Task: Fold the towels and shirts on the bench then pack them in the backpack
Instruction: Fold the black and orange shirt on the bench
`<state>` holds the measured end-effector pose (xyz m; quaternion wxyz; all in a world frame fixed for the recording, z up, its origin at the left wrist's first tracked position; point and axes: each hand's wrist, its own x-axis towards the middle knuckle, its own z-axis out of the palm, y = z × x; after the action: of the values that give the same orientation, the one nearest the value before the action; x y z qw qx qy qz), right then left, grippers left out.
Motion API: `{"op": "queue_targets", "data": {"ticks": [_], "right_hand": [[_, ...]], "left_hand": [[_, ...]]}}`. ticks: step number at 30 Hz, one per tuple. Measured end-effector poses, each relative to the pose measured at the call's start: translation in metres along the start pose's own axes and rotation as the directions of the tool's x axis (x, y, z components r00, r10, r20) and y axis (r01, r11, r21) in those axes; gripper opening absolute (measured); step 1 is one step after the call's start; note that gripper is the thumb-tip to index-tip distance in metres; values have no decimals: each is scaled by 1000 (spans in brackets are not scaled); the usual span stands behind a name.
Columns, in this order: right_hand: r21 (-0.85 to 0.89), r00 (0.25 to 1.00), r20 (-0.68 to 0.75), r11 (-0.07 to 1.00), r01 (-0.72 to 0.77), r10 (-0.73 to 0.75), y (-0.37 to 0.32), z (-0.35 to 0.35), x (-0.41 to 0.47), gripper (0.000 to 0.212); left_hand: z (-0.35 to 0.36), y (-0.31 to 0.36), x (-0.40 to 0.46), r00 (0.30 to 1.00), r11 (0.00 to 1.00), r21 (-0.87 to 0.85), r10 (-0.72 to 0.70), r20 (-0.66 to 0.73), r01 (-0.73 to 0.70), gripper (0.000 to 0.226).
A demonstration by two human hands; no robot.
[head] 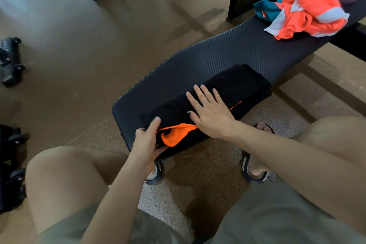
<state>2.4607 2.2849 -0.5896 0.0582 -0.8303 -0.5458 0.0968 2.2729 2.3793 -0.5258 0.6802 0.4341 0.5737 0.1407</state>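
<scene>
The black garment point(208, 93) with orange trim lies part-folded on the near end of the bench point(227, 49). Your right hand point(210, 111) presses it flat, fingers straight; your left hand point(147, 140) pinches its near corner. Judged progress: early. An orange shirt point(309, 12) and a teal item point(263, 9) lie crumpled together at the far end, unfolded. No backpack is in view. Dark wheeled equipment point(10, 61) stands on the floor, well apart.
</scene>
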Motion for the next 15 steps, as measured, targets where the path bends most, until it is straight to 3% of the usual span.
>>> {"op": "queue_targets", "data": {"ticks": [3, 6, 9, 13, 15], "right_hand": [[58, 999, -50, 998, 6, -4, 0, -7, 1, 64], [48, 993, -115, 999, -3, 9, 9, -11, 3, 64], [0, 997, -39, 998, -65, 65, 20, -3, 2, 66], [-2, 997, -38, 997, -74, 73, 20, 3, 0, 66], [10, 996, -41, 997, -80, 81, 18, 1, -1, 66]], "left_hand": [[-3, -12, 9, 996, 989, 146, 33, -78, -22, 27], [-6, -19, 8, 986, 939, 333, 125, -111, -81, 28], [-6, -17, 6, 975, 879, 459, 195, -105, -127, 30], [-5, -7, 11, 975, 804, 589, 186, -121, -80, 55], [-6, 1, 15, 982, 831, 557, 101, -157, 4, 80]]}}
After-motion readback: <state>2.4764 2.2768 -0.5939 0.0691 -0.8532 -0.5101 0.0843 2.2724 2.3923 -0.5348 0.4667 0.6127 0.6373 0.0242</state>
